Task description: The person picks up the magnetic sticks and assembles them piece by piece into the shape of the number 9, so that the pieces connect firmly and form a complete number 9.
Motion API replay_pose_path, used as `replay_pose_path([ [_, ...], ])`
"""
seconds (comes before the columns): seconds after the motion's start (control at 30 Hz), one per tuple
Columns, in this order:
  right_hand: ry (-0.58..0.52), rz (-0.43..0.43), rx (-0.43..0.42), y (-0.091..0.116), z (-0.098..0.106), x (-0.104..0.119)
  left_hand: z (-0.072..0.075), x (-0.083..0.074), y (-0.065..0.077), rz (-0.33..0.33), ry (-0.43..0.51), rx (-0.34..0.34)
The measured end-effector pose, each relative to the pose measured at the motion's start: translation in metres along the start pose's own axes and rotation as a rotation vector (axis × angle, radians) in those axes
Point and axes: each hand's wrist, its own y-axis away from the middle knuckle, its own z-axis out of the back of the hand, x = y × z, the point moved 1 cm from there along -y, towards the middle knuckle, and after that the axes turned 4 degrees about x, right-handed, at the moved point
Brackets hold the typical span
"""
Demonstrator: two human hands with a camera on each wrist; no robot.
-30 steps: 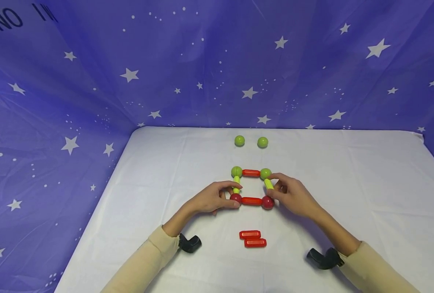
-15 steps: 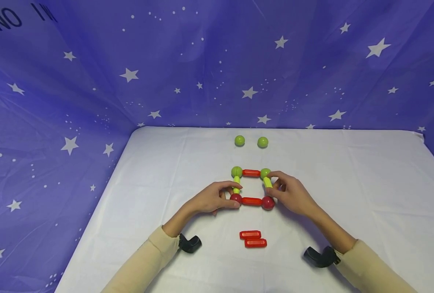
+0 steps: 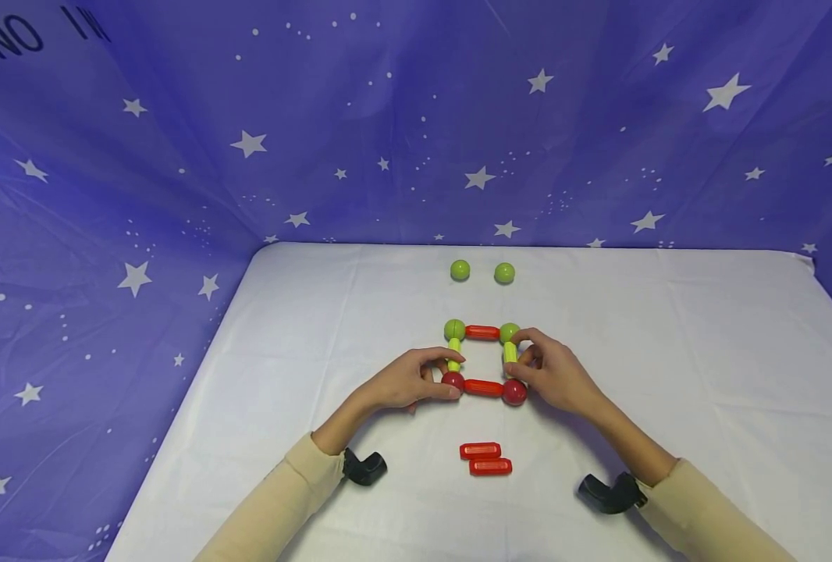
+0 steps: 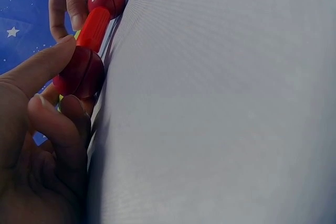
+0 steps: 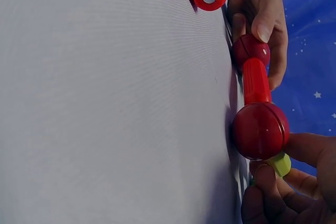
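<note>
Balls and rods of a building set form a square on the table. My left hand (image 3: 410,380) holds the near-left red ball (image 4: 83,77), thumb on it, index finger reaching over the left yellow rod (image 3: 454,345). With thumb and index finger my right hand (image 3: 560,376) pinches the right yellow rod (image 3: 510,353). That rod lies between the far-right green ball (image 3: 510,332) and the near-right red ball (image 5: 260,130). A red rod (image 3: 483,387) joins the two red balls; another red rod (image 3: 482,332) runs to the far-left green ball (image 3: 454,329).
Two loose red rods, one upper (image 3: 480,450) and one lower (image 3: 490,467), lie side by side nearer the body. Behind the square sit two loose green balls, left (image 3: 460,270) and right (image 3: 504,272). A starry blue cloth (image 3: 388,117) hangs behind the white table (image 3: 669,351).
The right yellow rod has swung from slanted to nearly straight, its near end moving left with my right hand to the near-right red ball. My left hand stays put.
</note>
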Motion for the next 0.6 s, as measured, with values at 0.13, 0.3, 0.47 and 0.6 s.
replay_pose_path([
  [0.13, 0.000, -0.010, -0.002, 0.0001, -0.0008, -0.0004, -0.0001, 0.0003, 0.0001, 0.004, 0.002, 0.000],
  [0.3, -0.003, -0.013, -0.001, 0.0003, -0.0013, -0.0011, 0.0003, 0.0007, 0.0004, 0.002, 0.003, -0.002],
  [0.47, -0.006, -0.011, -0.003, 0.0001, -0.0018, -0.0013, 0.0001, 0.0012, 0.0002, 0.001, -0.002, -0.001],
  [0.6, -0.003, -0.016, -0.014, -0.0007, -0.0023, -0.0017, 0.0003, 0.0012, -0.0001, 0.002, -0.009, -0.001],
])
